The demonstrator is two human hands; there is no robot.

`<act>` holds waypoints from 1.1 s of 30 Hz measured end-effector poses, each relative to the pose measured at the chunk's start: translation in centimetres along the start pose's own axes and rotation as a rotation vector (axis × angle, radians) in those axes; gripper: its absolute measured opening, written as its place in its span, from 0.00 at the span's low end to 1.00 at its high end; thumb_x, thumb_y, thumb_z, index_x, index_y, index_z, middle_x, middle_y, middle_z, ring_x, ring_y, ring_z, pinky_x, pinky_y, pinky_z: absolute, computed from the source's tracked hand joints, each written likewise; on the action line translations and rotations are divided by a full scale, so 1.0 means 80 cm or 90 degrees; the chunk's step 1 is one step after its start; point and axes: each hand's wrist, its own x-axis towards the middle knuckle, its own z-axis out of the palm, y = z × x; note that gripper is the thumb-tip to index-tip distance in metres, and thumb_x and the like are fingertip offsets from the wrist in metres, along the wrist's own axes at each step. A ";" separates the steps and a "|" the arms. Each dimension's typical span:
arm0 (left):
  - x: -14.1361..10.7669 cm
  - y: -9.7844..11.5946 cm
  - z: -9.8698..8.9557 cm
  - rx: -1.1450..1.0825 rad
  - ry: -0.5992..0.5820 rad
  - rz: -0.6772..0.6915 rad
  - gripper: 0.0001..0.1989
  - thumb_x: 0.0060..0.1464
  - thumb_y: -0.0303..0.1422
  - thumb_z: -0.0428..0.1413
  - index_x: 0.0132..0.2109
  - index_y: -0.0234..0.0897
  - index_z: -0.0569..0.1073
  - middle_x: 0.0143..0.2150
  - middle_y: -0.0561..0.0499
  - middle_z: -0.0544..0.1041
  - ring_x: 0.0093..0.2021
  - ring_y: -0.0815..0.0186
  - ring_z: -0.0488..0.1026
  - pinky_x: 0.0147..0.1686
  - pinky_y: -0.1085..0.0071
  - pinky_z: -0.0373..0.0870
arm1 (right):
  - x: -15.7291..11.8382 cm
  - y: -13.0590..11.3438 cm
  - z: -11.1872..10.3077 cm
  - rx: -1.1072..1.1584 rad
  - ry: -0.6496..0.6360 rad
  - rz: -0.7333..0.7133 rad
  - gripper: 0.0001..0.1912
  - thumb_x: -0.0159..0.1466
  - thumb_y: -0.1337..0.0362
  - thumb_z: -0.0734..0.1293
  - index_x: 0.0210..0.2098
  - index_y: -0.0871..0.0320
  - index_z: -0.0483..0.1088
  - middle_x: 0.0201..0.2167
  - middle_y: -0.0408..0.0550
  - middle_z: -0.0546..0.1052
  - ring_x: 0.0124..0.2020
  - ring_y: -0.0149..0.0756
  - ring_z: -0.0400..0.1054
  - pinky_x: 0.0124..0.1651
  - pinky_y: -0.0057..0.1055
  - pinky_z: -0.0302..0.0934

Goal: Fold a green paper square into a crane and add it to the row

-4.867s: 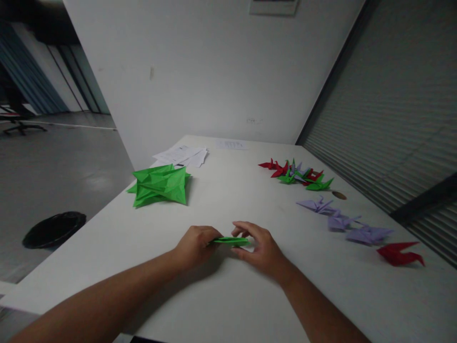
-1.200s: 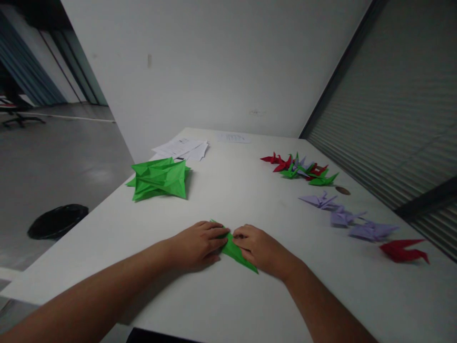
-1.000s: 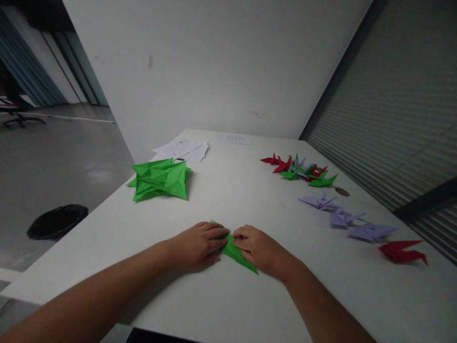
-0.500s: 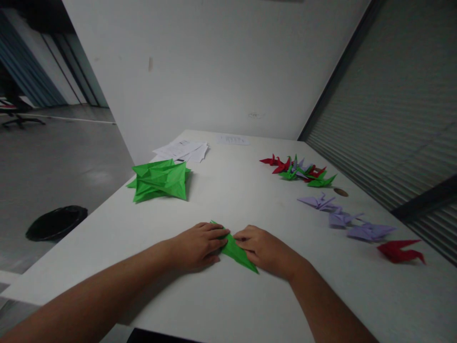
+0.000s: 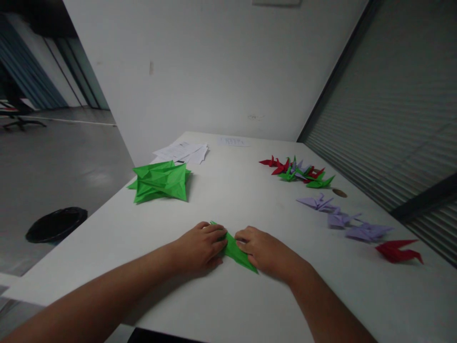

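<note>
A green folded paper [image 5: 237, 252], long and narrow with a pointed near end, lies on the table in front of me. My left hand [image 5: 203, 247] rests over its upper left part with bent fingers holding it down. On the other side, my right hand [image 5: 262, 250] has its fingers closed at the paper's right edge. The fingertips of both hands partly hide the paper, and its far tip shows just past my left fingers.
Green folded papers [image 5: 160, 183] lie stacked at the left, with white printed sheets [image 5: 182, 151] behind. Several paper cranes in red, green and purple [image 5: 367, 232] line the right side near a brown disc [image 5: 339, 193]. A black-lined bin [image 5: 57, 225] stands on the floor.
My left fingers have drawn back slightly left, so a little more of the green paper shows between the hands. The view has tilted up slightly.
</note>
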 end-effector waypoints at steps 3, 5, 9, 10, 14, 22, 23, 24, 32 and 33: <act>0.003 0.005 -0.002 0.005 -0.022 -0.009 0.21 0.63 0.38 0.56 0.60 0.36 0.72 0.64 0.36 0.73 0.64 0.48 0.69 0.60 0.52 0.66 | 0.001 -0.008 -0.006 -0.008 0.005 0.056 0.11 0.64 0.76 0.66 0.40 0.57 0.78 0.43 0.52 0.79 0.45 0.43 0.72 0.49 0.35 0.65; 0.005 0.009 -0.001 0.008 -0.028 -0.015 0.25 0.61 0.38 0.57 0.63 0.36 0.68 0.63 0.36 0.73 0.64 0.47 0.69 0.61 0.51 0.65 | 0.000 -0.012 -0.008 -0.022 -0.009 0.095 0.08 0.65 0.74 0.66 0.38 0.57 0.77 0.39 0.51 0.79 0.40 0.41 0.73 0.44 0.33 0.64; 0.007 0.014 0.008 0.030 -0.022 -0.039 0.31 0.62 0.42 0.55 0.69 0.38 0.64 0.61 0.34 0.71 0.63 0.45 0.68 0.60 0.47 0.64 | -0.003 -0.013 -0.007 -0.031 -0.019 0.142 0.06 0.67 0.71 0.66 0.37 0.57 0.76 0.35 0.51 0.80 0.35 0.39 0.73 0.38 0.31 0.60; 0.007 0.015 0.010 0.033 -0.023 -0.042 0.31 0.63 0.44 0.55 0.69 0.39 0.64 0.61 0.35 0.71 0.63 0.45 0.68 0.60 0.47 0.64 | -0.004 -0.013 -0.007 -0.027 -0.023 0.153 0.06 0.67 0.70 0.66 0.37 0.57 0.76 0.34 0.51 0.80 0.34 0.39 0.73 0.36 0.31 0.59; 0.006 0.014 0.016 0.045 -0.040 -0.042 0.33 0.63 0.49 0.55 0.70 0.41 0.64 0.64 0.35 0.68 0.63 0.46 0.68 0.60 0.48 0.65 | -0.008 -0.018 -0.013 -0.039 -0.083 0.188 0.09 0.69 0.65 0.65 0.35 0.58 0.77 0.32 0.53 0.82 0.33 0.41 0.75 0.34 0.32 0.56; 0.002 0.019 0.023 0.103 -0.059 -0.079 0.39 0.61 0.60 0.52 0.71 0.43 0.63 0.65 0.33 0.66 0.61 0.43 0.68 0.54 0.49 0.69 | -0.007 -0.025 -0.023 -0.091 -0.143 0.190 0.16 0.72 0.61 0.61 0.37 0.60 0.79 0.32 0.56 0.83 0.32 0.43 0.76 0.34 0.33 0.54; 0.002 0.021 0.023 0.107 -0.059 -0.085 0.39 0.61 0.60 0.51 0.70 0.42 0.64 0.63 0.33 0.67 0.59 0.43 0.69 0.53 0.49 0.70 | -0.007 -0.024 -0.022 -0.094 -0.136 0.176 0.14 0.71 0.62 0.62 0.37 0.60 0.79 0.32 0.56 0.83 0.32 0.43 0.76 0.34 0.33 0.54; 0.002 0.023 0.022 0.111 -0.060 -0.091 0.39 0.62 0.60 0.51 0.70 0.41 0.64 0.60 0.34 0.69 0.57 0.44 0.69 0.52 0.49 0.70 | -0.006 -0.023 -0.020 -0.098 -0.127 0.162 0.13 0.70 0.62 0.63 0.38 0.60 0.79 0.32 0.55 0.83 0.32 0.42 0.76 0.34 0.33 0.54; 0.003 0.024 0.005 0.089 -0.080 -0.081 0.36 0.59 0.62 0.53 0.61 0.39 0.72 0.46 0.40 0.72 0.45 0.50 0.69 0.44 0.56 0.71 | -0.007 -0.022 -0.024 -0.135 -0.108 0.151 0.12 0.69 0.63 0.64 0.40 0.58 0.80 0.32 0.53 0.82 0.33 0.42 0.75 0.33 0.33 0.53; 0.003 0.023 0.005 0.095 -0.081 -0.081 0.36 0.59 0.62 0.53 0.61 0.39 0.72 0.46 0.41 0.72 0.45 0.50 0.69 0.44 0.56 0.70 | -0.007 -0.023 -0.026 -0.139 -0.114 0.154 0.12 0.69 0.63 0.63 0.40 0.58 0.80 0.32 0.53 0.82 0.33 0.43 0.76 0.33 0.34 0.53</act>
